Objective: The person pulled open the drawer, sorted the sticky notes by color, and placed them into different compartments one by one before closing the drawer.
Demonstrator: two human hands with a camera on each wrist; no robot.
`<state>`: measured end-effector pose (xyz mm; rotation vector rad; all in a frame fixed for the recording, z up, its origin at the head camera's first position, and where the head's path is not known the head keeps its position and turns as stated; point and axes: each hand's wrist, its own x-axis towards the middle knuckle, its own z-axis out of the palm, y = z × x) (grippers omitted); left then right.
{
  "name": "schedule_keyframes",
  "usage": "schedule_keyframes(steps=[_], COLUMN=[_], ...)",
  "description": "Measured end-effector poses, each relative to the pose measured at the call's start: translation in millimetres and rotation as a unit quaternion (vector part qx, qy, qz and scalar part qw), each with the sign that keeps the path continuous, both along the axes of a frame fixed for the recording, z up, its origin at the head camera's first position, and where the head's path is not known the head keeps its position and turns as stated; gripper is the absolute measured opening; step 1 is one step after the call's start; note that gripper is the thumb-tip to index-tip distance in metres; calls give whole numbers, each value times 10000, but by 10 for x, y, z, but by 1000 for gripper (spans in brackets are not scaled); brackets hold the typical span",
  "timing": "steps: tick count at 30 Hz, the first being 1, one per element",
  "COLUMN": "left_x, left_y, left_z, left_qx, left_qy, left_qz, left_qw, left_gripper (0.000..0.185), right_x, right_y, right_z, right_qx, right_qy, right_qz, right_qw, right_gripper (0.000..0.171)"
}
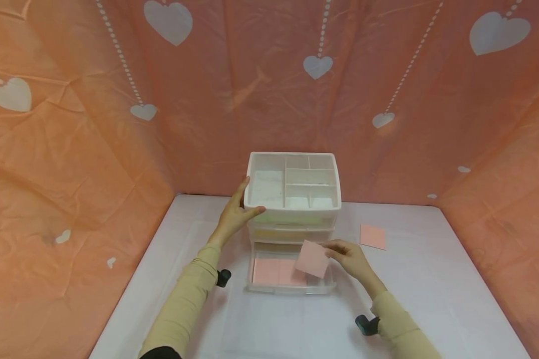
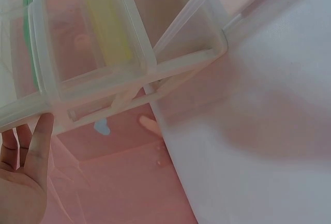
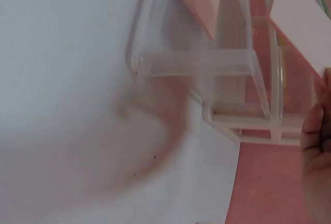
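Below the centre of the head view, the right hand [image 1: 350, 259] pinches a pink sheet [image 1: 313, 259] by its right edge, thumb and fingertips curled onto the paper, and holds it tilted just above the open bottom drawer [image 1: 290, 288] of a translucent drawer unit [image 1: 292, 219]. The sheet lies to the left of that hand, its lower left corner over the drawer's right half, where a pink stack [image 1: 278, 271] already lies flat with its long axis running left to right across the frame. The left hand [image 1: 234, 215] rests against the unit's upper left corner, fingers fairly straight along the side of the white divided tray [image 1: 292, 181] and thumb on its front rim, so the right hand is the nearer one to the drawer. Another pink sheet [image 1: 373, 236] lies on the white table [image 1: 431, 279], right of the unit.
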<state>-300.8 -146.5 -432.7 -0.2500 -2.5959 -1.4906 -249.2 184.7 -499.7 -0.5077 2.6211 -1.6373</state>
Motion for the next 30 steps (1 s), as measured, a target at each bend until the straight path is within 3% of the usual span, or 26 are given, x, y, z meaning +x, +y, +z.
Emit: schedule_keyframes(steps=[10, 20, 30], left_x=[-5, -14, -5], left_y=[2, 3, 4], left_z=[-7, -1, 8], left_qx=[12, -39, -9], left_qy=[-33, 12, -22], left_qz=[23, 13, 29], left_qw=[10000, 10000, 10000], left_gripper=[92, 91, 91], right_x=[-9, 42, 57], right_y=[-157, -205, -174], right_z=[-150, -170, -226], right_qx=[826, 1605, 1888], right_qy=[314, 436, 1041], right_qz=[315, 216, 220], right_qw=[9956, 9858, 9762], right_gripper=[17, 14, 9])
